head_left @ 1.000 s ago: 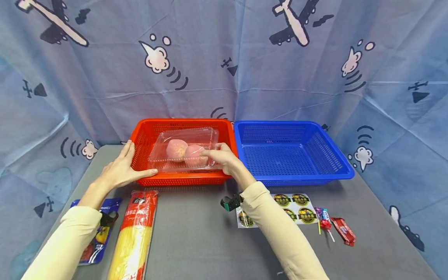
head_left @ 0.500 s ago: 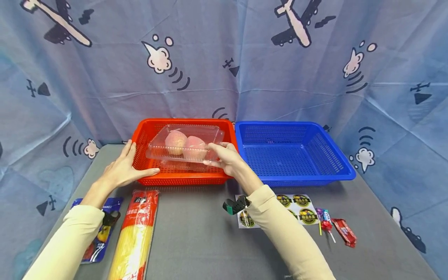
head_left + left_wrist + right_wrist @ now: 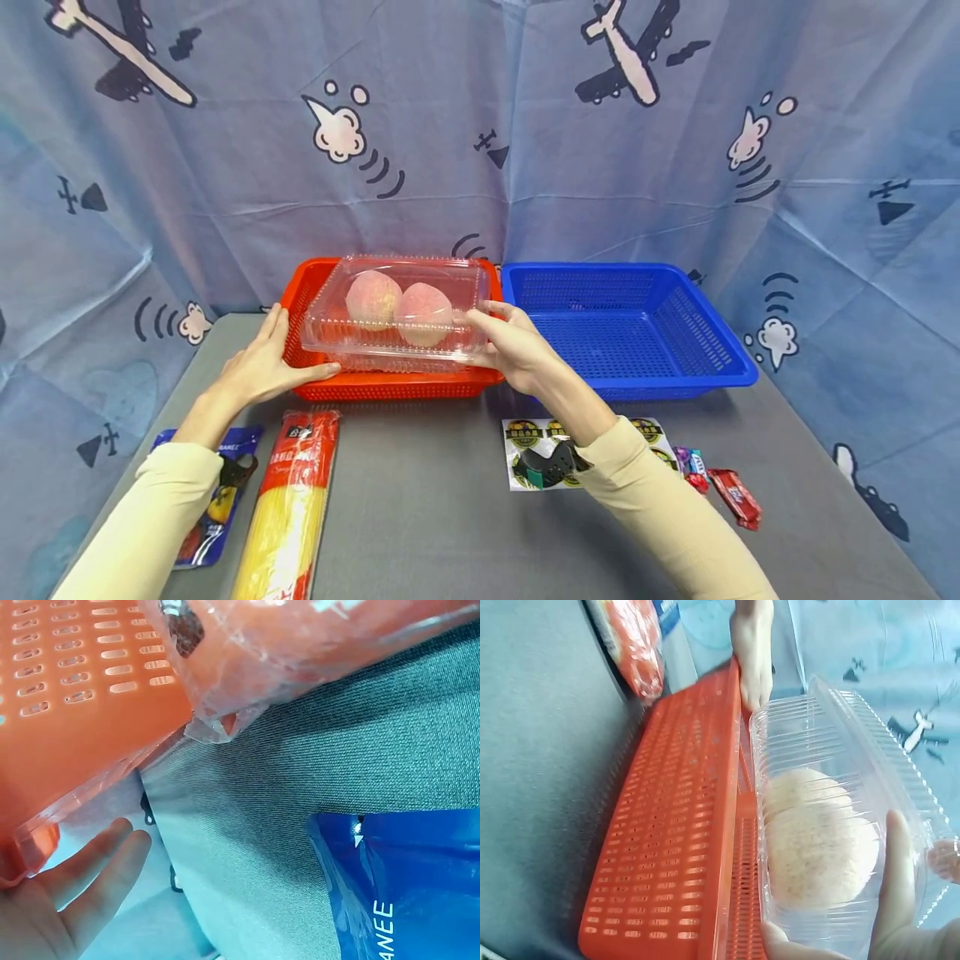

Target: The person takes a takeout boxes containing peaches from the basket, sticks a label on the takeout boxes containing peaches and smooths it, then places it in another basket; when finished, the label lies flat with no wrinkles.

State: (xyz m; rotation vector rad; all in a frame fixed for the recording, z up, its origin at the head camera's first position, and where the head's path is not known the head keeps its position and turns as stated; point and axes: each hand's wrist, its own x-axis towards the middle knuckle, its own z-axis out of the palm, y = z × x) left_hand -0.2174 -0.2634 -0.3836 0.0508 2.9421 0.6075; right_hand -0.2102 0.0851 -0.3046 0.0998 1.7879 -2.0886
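Clamshell box (image 3: 395, 314) hangs above grey table (image 3: 420, 508), airplane-print cloth (image 3: 480, 150) behind.

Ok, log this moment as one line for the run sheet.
right hand: grips clear fruit box, raised over red basket | left hand: rests on red basket's left rim | blue basket: holds nothing

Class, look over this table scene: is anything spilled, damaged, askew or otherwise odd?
Nothing stands out. The clear clamshell box of two peaches is closed and intact, gripped by the right hand above the red basket, which the left hand steadies. The blue basket is upright, and the noodle pack lies flat.
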